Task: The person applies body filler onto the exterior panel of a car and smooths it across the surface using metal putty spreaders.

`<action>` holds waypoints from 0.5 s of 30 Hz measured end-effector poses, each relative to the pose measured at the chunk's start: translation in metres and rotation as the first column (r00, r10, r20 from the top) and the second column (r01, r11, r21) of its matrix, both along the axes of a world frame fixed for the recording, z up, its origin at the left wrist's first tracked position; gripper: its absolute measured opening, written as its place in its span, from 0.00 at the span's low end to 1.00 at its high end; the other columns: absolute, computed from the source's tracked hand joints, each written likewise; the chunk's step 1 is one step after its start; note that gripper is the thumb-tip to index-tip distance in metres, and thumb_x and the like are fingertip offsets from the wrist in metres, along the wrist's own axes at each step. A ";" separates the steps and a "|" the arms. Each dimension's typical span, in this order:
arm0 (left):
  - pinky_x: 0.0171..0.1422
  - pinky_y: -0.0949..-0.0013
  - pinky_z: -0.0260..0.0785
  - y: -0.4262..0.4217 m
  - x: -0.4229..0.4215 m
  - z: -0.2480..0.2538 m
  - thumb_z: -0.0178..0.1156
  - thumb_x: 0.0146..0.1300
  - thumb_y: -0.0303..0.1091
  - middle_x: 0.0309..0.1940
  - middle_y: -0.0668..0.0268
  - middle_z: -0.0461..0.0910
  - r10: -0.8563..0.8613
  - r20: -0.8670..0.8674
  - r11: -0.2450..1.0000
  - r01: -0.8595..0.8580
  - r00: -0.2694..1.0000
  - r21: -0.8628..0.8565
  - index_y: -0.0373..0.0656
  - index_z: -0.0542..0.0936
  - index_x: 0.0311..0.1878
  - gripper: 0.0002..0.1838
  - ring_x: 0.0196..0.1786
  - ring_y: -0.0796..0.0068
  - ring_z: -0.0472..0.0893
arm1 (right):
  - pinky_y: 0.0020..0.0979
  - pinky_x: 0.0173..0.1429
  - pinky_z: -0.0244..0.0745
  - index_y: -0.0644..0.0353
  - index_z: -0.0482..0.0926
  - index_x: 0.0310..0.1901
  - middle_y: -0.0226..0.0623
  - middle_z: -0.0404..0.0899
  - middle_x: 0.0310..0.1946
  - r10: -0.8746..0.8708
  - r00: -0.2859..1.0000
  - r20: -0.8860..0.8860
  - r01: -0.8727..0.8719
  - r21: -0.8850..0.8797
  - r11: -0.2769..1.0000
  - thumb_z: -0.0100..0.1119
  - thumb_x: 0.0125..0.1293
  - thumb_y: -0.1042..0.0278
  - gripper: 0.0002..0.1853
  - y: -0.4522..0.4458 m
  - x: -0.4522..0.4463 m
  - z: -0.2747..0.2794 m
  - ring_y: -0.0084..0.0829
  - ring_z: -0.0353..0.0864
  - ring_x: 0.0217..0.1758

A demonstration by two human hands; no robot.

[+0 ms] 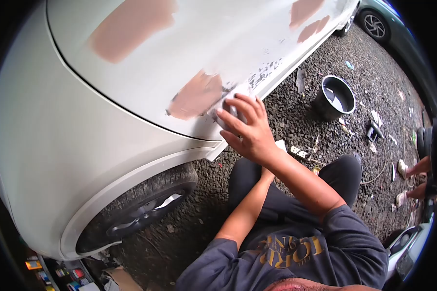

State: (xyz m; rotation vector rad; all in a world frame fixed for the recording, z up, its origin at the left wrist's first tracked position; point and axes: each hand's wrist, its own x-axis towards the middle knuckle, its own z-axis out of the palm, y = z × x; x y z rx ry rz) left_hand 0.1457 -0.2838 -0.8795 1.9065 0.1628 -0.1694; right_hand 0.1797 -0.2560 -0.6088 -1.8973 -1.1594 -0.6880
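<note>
My right hand (250,125) presses a grey pad (222,114), which looks like a sanding pad, against the lower door panel of a white car (145,87). Its fingers are spread over the pad, which is partly hidden and slightly blurred. Just beside the pad is a pinkish-brown filler patch (195,97) with rough edges. My left hand (268,173) is low between my knees, mostly hidden behind my right forearm. A white piece (280,145) shows close to it; whether the left hand holds it is unclear.
A black bucket (336,97) with liquid stands on the gravel (306,116). Near my knee lies a white power strip (299,153) with a cord. The car's wheel (143,213) is at lower left. Another person's legs (417,179) show at right. More filler patches (133,29) mark the car.
</note>
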 end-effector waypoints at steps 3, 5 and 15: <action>0.72 0.57 0.64 -0.003 0.002 0.004 0.40 0.85 0.50 0.68 0.54 0.76 -0.007 0.026 1.000 0.007 1.000 0.022 0.40 0.69 0.75 0.29 0.67 0.59 0.75 | 0.71 0.75 0.56 0.34 0.78 0.69 0.37 0.69 0.71 -0.017 0.999 0.027 0.016 0.020 1.000 0.74 0.59 0.62 0.33 0.008 -0.015 0.055 0.50 0.62 0.78; 0.72 0.57 0.64 -0.007 0.005 0.007 0.40 0.85 0.51 0.68 0.54 0.75 -0.023 0.043 0.999 0.022 0.999 0.043 0.40 0.68 0.76 0.29 0.67 0.60 0.74 | 0.71 0.74 0.56 0.33 0.79 0.68 0.37 0.69 0.70 -0.029 0.997 0.068 0.026 0.049 0.998 0.75 0.59 0.62 0.33 0.017 -0.019 0.073 0.51 0.61 0.78; 0.75 0.58 0.60 -0.001 0.006 0.004 0.38 0.85 0.53 0.70 0.55 0.73 -0.079 0.035 0.988 0.074 0.996 0.137 0.42 0.67 0.77 0.30 0.70 0.60 0.72 | 0.69 0.74 0.56 0.33 0.82 0.62 0.33 0.71 0.68 -0.029 0.974 0.226 0.027 0.008 1.000 0.76 0.49 0.62 0.34 0.040 -0.019 0.049 0.46 0.65 0.76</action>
